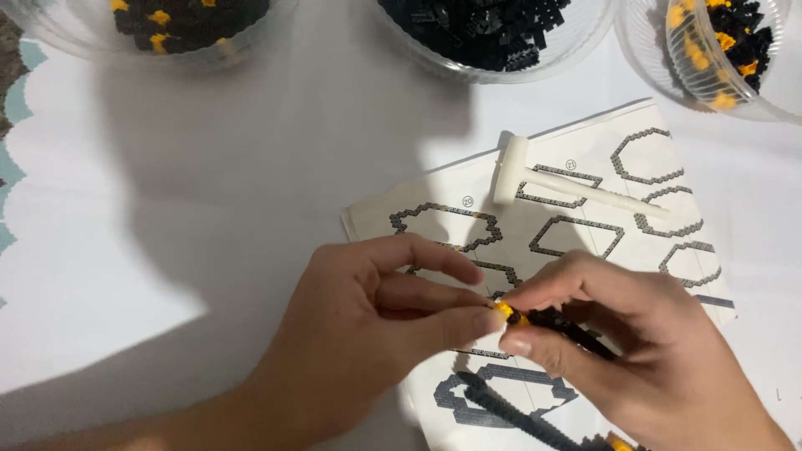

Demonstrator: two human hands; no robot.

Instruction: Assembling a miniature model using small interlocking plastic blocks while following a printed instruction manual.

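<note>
Low in the frame's centre, left hand (pixel 368 326) and right hand (pixel 618 351) together pinch a tiny yellow brick (pixel 504 311) onto a black brick strip (pixel 572 327) above the instruction sheet (pixel 585 242); uneven pressure could pop it loose.

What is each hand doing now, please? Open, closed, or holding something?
Left hand: closed, fingertips pinching the small yellow brick.
Right hand: closed, holding the black brick strip that the yellow brick meets.
</note>
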